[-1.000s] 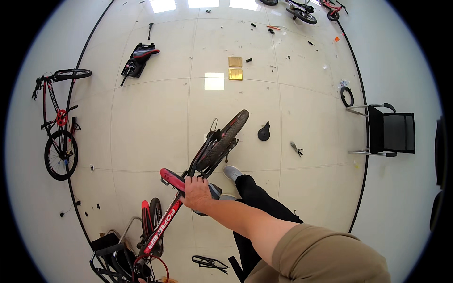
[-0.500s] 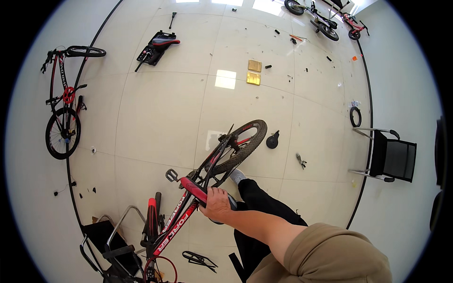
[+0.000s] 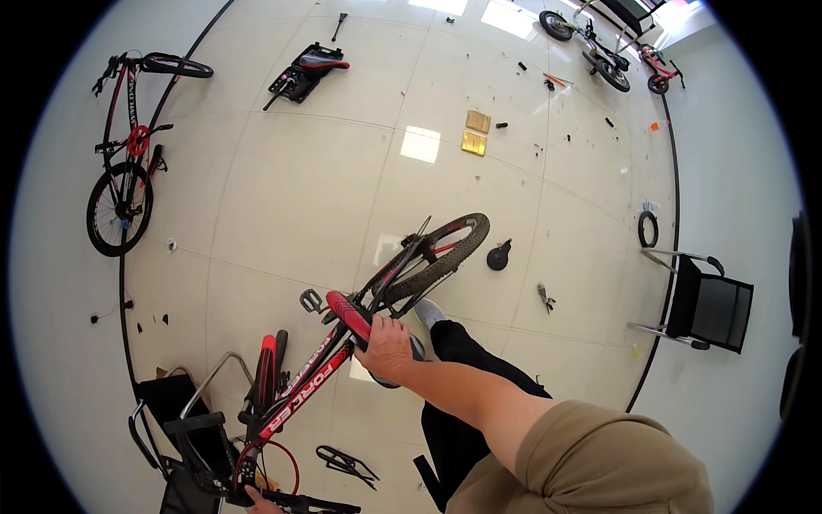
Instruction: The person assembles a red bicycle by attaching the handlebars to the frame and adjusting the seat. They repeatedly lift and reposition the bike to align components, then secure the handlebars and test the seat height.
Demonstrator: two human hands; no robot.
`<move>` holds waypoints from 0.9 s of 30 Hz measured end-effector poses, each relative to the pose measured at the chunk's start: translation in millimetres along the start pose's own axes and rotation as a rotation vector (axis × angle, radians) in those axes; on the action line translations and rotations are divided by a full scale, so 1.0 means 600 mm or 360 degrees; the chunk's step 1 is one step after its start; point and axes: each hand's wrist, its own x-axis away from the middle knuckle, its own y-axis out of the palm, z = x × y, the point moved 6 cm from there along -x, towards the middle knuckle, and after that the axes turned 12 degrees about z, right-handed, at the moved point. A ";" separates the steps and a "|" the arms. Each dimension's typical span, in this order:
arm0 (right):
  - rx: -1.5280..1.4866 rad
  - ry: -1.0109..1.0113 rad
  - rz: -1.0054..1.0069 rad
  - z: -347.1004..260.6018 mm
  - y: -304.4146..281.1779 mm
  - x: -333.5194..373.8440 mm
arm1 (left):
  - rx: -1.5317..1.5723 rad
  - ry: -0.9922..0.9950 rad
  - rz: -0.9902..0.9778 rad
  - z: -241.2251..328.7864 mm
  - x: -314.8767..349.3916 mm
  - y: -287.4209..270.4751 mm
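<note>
A black, white and red bicycle [image 3: 312, 377] stands on the floor, leaning somewhat, its rear wheel [image 3: 441, 265] toward the middle of the view. My right hand [image 3: 387, 347] is closed over the red and black saddle [image 3: 349, 315], the fingers wrapped across its top. At the lower edge my left hand [image 3: 262, 502] is partly in view, closed on the handlebar [image 3: 312, 504] near the stem. The rest of that hand and its arm are cut off. A pedal [image 3: 311, 301] sticks out left of the saddle. My foot [image 3: 430, 312] is beside the rear wheel.
Another bicycle [image 3: 128, 163] lies along the left wall. Chairs [image 3: 709, 301] stand right and lower left. A black tool case [image 3: 300, 73] with a saddle on it, yellow pieces [image 3: 474, 143], pliers [image 3: 545, 297], a round black part [image 3: 498, 254] and a black rack [image 3: 346, 463] lie about.
My left hand has come into view at the handlebar. The bicycle's front end has shifted slightly left and down in the picture, while my right hand stays on the saddle. The whole view has turned a little.
</note>
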 end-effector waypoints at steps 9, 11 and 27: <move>0.0009 -0.0014 -0.0041 -0.005 -0.001 -0.006 | 0.0047 0.0127 -0.0157 -0.043 -0.049 -0.009; 0.0005 -0.0014 -0.0060 -0.004 -0.002 -0.006 | 0.0052 0.0195 -0.0143 -0.046 -0.053 -0.009; -0.0030 0.0075 -0.0071 -0.014 -0.010 -0.025 | -0.0010 0.0428 -0.0017 0.019 -0.063 0.015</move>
